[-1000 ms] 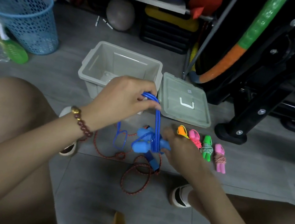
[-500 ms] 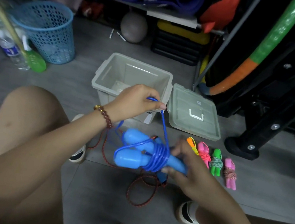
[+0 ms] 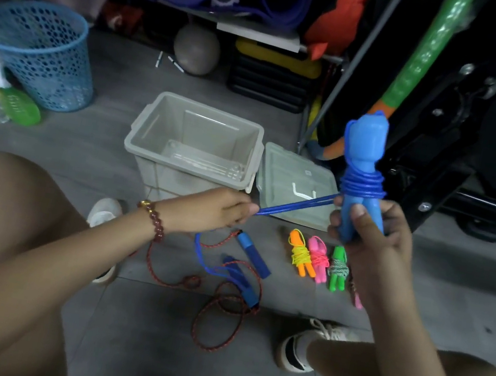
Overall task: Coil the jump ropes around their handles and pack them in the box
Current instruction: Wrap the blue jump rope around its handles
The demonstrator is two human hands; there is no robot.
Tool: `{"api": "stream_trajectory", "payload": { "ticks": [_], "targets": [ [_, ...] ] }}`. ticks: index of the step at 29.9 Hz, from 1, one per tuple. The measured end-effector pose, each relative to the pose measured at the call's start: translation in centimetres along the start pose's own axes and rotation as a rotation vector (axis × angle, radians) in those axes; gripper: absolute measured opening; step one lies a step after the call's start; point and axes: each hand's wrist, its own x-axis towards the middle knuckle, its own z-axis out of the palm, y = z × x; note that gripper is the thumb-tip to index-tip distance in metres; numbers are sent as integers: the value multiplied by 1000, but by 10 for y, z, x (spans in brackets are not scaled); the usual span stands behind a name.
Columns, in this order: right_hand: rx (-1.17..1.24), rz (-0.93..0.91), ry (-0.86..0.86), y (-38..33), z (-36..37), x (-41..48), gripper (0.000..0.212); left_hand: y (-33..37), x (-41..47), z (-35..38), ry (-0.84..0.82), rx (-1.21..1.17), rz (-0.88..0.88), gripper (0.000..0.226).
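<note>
Left hand (image 3: 210,211) apparently pinching rope (image 3: 296,204), right hand (image 3: 367,232) raised, gripping handles (image 3: 364,154)

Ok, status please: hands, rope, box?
Right hand grips blue plastic jump-rope handles. Left hand pinches taut blue rope tail. Grey plastic box open, path clear.

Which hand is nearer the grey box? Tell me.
Left. The left hand pinches blue rope just in front of the grey box; the right hand holds the blue handles off to its right.

Grey tiled floor (image 3: 147,351) in dim light; blue mesh bin (image 3: 42,55) left, cluttered shelf (image 3: 260,30) behind, black machine frame (image 3: 477,144) right
</note>
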Motion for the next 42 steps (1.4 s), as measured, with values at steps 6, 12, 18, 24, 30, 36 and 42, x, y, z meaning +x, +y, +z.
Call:
{"api": "stream_trajectory", "payload": {
  "ticks": [6,12,18,24,30,36,42],
  "targets": [
    [-774,-101,262,-4,-27,9,30,15,-13,6,62,27,98,44],
    [-1048,-95,395,5,-28,11,29,44,-33,25,134,314,161,30],
    [-1110,49,294,27,-24,16,29,56,-38,23,291,578,397,32],
    [-1234,145,59,37,-12,14,24,53,-37,13,396,763,489,30],
    [-1448,23,-381,46,9,-4,25,53,-33,-8,470,734,477,33],
    [-1257,-37,-664,42,26,-19,25,41,-23,-16,477,710,376,30],
    [-917,50,-678,32,22,-22,29,24,-12,-31,243,213,157,7]
  ]
}}
